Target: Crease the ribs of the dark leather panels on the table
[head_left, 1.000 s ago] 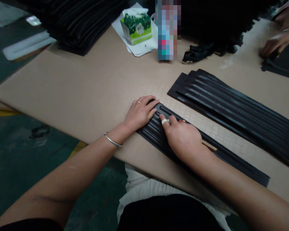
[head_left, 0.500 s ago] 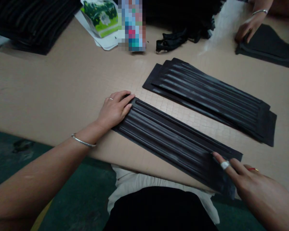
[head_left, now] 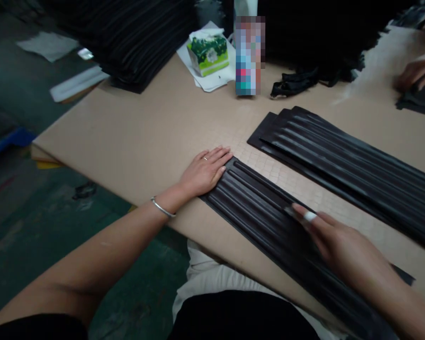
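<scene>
A long dark panel [head_left: 255, 212] with raised parallel ribs lies slantwise on the table near its front edge. My left hand [head_left: 205, 172] rests flat on the panel's far left end, fingers stretched out. Over the ribs, partway along the panel, my right hand [head_left: 326, 231] has its fingers drawn together. A small dark tip juts out past its fingertips, too blurred to name. White tape or a wide ring wraps one finger. Behind lies a stack of similar ribbed panels [head_left: 340, 156], running out of view on the right.
Tall piles of dark pieces [head_left: 145, 38] stand at the back left and back centre. A green tissue box [head_left: 208, 54] sits on white paper beside a blurred-out item [head_left: 248, 71]. Black scraps [head_left: 293, 82] lie nearby. Another person's hand [head_left: 420, 71] works at the far right.
My right hand has moved along the panel toward my left hand, which stays on the panel's end. The view has turned left, showing more floor and the table's left corner.
</scene>
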The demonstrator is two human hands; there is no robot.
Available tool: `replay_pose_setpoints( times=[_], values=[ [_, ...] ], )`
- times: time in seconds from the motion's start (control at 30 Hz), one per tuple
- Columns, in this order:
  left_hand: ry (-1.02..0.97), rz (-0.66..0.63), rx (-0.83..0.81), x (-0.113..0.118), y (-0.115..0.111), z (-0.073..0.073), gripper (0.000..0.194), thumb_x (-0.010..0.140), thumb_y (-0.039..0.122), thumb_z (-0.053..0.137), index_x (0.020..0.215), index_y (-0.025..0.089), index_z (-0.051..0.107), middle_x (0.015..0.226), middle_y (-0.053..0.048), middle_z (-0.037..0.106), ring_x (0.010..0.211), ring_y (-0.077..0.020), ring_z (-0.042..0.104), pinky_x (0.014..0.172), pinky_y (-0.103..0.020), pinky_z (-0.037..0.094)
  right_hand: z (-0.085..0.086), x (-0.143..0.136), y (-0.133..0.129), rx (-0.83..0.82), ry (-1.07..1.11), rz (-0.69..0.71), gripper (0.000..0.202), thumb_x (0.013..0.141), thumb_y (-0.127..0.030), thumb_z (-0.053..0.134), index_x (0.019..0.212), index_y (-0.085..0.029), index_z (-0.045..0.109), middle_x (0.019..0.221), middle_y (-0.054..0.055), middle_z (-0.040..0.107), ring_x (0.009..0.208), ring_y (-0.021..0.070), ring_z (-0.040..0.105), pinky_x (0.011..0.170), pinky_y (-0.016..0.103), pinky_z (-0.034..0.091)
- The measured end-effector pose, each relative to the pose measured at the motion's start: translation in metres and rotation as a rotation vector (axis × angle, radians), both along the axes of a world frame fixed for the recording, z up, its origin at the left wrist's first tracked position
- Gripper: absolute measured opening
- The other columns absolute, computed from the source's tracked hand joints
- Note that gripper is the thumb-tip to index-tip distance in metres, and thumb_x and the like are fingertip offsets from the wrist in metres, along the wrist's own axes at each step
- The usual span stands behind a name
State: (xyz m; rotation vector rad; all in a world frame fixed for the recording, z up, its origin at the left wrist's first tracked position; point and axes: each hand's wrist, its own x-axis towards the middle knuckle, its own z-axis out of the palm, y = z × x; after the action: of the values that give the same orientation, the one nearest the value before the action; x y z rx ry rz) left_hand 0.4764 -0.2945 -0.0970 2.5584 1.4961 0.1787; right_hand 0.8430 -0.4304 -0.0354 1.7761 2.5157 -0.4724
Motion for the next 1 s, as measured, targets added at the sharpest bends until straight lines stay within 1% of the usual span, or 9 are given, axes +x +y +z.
replay_pose_setpoints(
  times=[0.1,0.17,0.27,0.4,0.5,0.63,0.8,0.9,1.0],
  values=[
    [-0.007,-0.005,0.009,0.001,-0.002,0.0,0.053,0.107,0.039,0.025,0.159,0.027,0.035,0.168,-0.001,0.032,0.157,-0.0194,0.026,0.127,-0.046,0.023,0.001,-0.095,0.057,-0.069,-0.026,0.108,0.049,0.108,-0.028,0.029,0.156,-0.028,0.043,0.121,0.009,0.069,0.089,0.0216,0.072,0.073,0.031,0.054],
    [-0.019,-0.008,0.017,0.001,-0.002,-0.001,0.053,0.107,0.038,0.026,0.158,0.027,0.035,0.168,0.0,0.032,0.157,-0.0193,0.027,0.127,-0.046,0.023,0.005,-0.136,0.081,-0.063,-0.067,0.162,0.049,0.109,-0.027,0.027,0.156,-0.029,0.042,0.115,0.009,0.069,0.087,0.0214,0.071,0.068,0.03,0.051],
    [-0.037,-0.009,0.024,0.001,-0.002,-0.002,0.052,0.107,0.037,0.027,0.158,0.028,0.036,0.168,0.0,0.033,0.156,-0.0194,0.028,0.126,-0.046,0.024,0.015,-0.164,0.104,-0.054,-0.086,0.237,0.047,0.109,-0.028,0.027,0.152,-0.03,0.047,0.108,0.008,0.07,0.084,0.021,0.07,0.068,0.029,0.048],
    [-0.051,-0.008,0.017,0.001,-0.002,-0.002,0.053,0.106,0.036,0.031,0.158,0.028,0.036,0.168,-0.002,0.033,0.156,-0.0211,0.028,0.126,-0.047,0.024,0.03,-0.165,0.123,-0.115,-0.122,0.335,0.043,0.108,-0.026,0.031,0.136,-0.026,0.062,0.109,0.01,0.072,0.095,0.0251,0.07,0.079,0.033,0.049],
    [-0.052,-0.011,0.007,0.002,-0.001,-0.001,0.056,0.106,0.044,0.034,0.159,0.027,0.034,0.168,-0.004,0.032,0.156,-0.024,0.028,0.126,-0.049,0.023,0.036,-0.145,0.126,-0.225,-0.178,0.347,0.04,0.108,-0.03,0.036,0.132,-0.023,0.067,0.116,0.011,0.073,0.104,0.026,0.068,0.089,0.036,0.048],
    [-0.04,-0.006,0.001,0.003,0.0,0.0,0.06,0.104,0.051,0.036,0.16,0.026,0.034,0.168,-0.005,0.033,0.156,-0.025,0.029,0.126,-0.05,0.022,0.038,-0.084,0.101,-0.313,-0.203,0.378,0.039,0.108,-0.031,0.039,0.138,-0.028,0.064,0.117,0.007,0.073,0.103,0.0234,0.068,0.089,0.034,0.048],
    [-0.029,-0.003,0.02,0.002,0.001,-0.002,0.06,0.105,0.051,0.035,0.16,0.027,0.033,0.168,-0.005,0.033,0.156,-0.0254,0.029,0.126,-0.051,0.022,0.035,0.016,0.034,-0.301,-0.266,0.29,0.059,0.1,-0.011,0.039,0.148,-0.044,0.052,0.11,0.001,0.073,0.078,0.0178,0.071,0.066,0.029,0.049],
    [-0.026,-0.006,0.028,0.001,0.002,-0.004,0.06,0.105,0.052,0.035,0.16,0.028,0.032,0.168,-0.005,0.033,0.156,-0.0257,0.029,0.126,-0.051,0.022,0.029,0.073,-0.016,-0.277,-0.298,0.198,0.077,0.089,0.0,0.036,0.15,-0.044,0.05,0.117,0.003,0.073,0.059,0.0137,0.068,0.051,0.028,0.044],
    [-0.022,-0.006,0.038,0.0,0.004,-0.006,0.06,0.104,0.051,0.036,0.16,0.028,0.033,0.167,-0.005,0.034,0.156,-0.0256,0.029,0.126,-0.052,0.023,0.022,0.12,-0.07,-0.14,-0.253,0.094,0.084,0.081,0.001,0.035,0.149,-0.045,0.05,0.11,0.003,0.076,0.059,0.0159,0.069,0.049,0.028,0.048]
  ],
)
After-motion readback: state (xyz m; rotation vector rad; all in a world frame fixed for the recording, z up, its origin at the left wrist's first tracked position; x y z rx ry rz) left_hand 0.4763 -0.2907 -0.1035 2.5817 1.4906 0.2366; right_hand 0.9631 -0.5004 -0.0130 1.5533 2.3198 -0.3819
